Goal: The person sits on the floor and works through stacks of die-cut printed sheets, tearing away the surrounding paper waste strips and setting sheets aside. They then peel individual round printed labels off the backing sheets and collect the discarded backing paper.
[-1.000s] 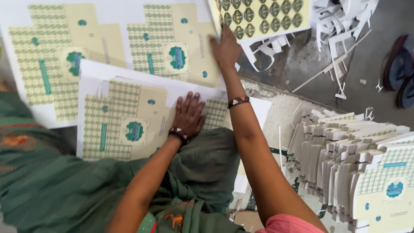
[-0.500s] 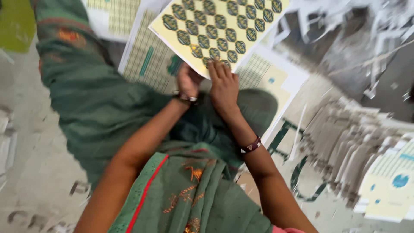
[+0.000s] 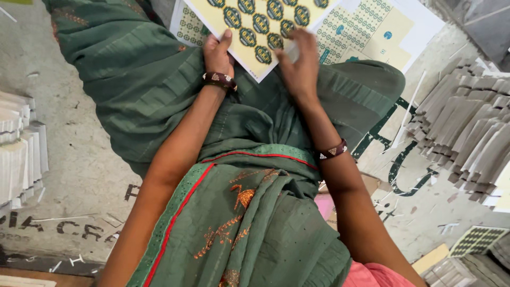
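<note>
Item one: a green draped garment (image 3: 133,79) with red piping and orange embroidery, which covered our lap and legs across most of the view. Item two: grey concrete floor (image 3: 79,170) with dark painted lettering, strewn with small white offcuts. Item three: a fanned stack of flat grey card blanks (image 3: 467,127) at our right, well apart from our hands, and a smaller white stack (image 3: 21,149) at the left edge. Item four: printed white card sheets with green patterned box layouts (image 3: 372,32), which lay beyond our knees. Item five: a pale yellow card sheet printed with rows of dark green and gold ovals (image 3: 260,26), held above our lap and over those sheets. Item six: our left hand (image 3: 219,53), closed on the sheet's near edge, thumb on top. Item seven: our right hand (image 3: 300,64), blurred, fingers curled on the sheet's near corner. Item eight: dark beaded bracelets (image 3: 220,81), one on each wrist.
</note>
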